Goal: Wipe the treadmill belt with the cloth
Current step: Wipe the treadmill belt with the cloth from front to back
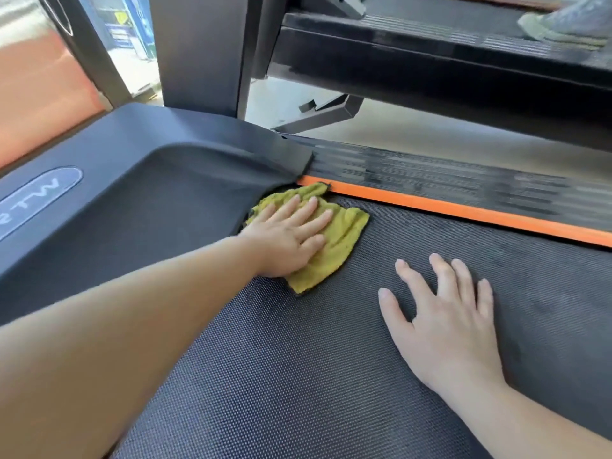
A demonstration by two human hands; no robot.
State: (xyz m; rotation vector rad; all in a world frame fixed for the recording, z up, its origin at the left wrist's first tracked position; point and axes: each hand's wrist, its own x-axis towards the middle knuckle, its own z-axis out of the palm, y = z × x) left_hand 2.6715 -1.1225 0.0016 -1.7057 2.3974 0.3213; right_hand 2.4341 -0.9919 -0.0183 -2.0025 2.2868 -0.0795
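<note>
A yellow cloth (344, 233) lies flat on the black textured treadmill belt (298, 376), at the belt's far corner where it runs under the motor cover. My left hand (288, 235) presses down on the cloth with straight, spread fingers. My right hand (443, 313) rests flat on the bare belt to the right of the cloth, fingers spread, holding nothing.
The dark motor cover (116, 180) with an oval logo rises on the left. An orange strip (463, 208) and a ribbed black side rail (480, 183) border the belt's far side. A black upright post (202, 51) stands behind. A second treadmill (447, 61) with someone's shoe (566, 24) sits beyond.
</note>
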